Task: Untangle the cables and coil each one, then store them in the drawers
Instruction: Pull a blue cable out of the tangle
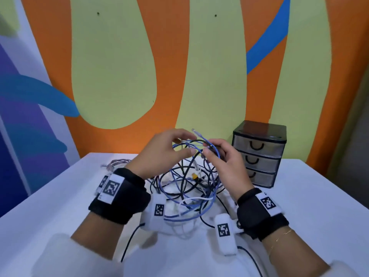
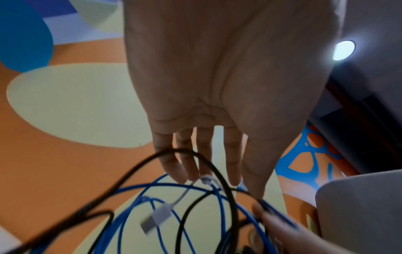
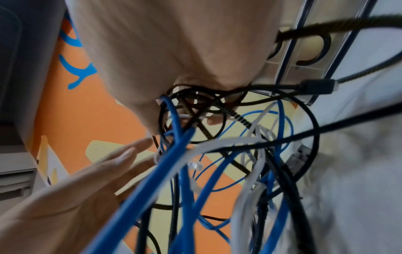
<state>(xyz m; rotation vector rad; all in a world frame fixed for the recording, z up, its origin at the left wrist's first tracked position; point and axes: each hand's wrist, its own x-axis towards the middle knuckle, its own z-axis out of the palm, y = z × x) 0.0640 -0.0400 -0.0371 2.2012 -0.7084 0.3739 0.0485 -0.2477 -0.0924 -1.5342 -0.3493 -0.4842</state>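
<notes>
A tangle of blue, black and white cables is lifted partly off the white table. My right hand grips its top, fingers curled round black and blue strands. My left hand is at the tangle's upper left with straight, spread fingers touching a white cable loop. A white USB plug dangles among blue loops. A clear plug sticks up above the hands. The black three-drawer unit stands to the right, all drawers closed.
A pale braided cable lies apart on the table at the far left. A yellow connector sits inside the tangle. The painted wall rises right behind the table. Thin black leads trail from my wrist cameras toward the near edge.
</notes>
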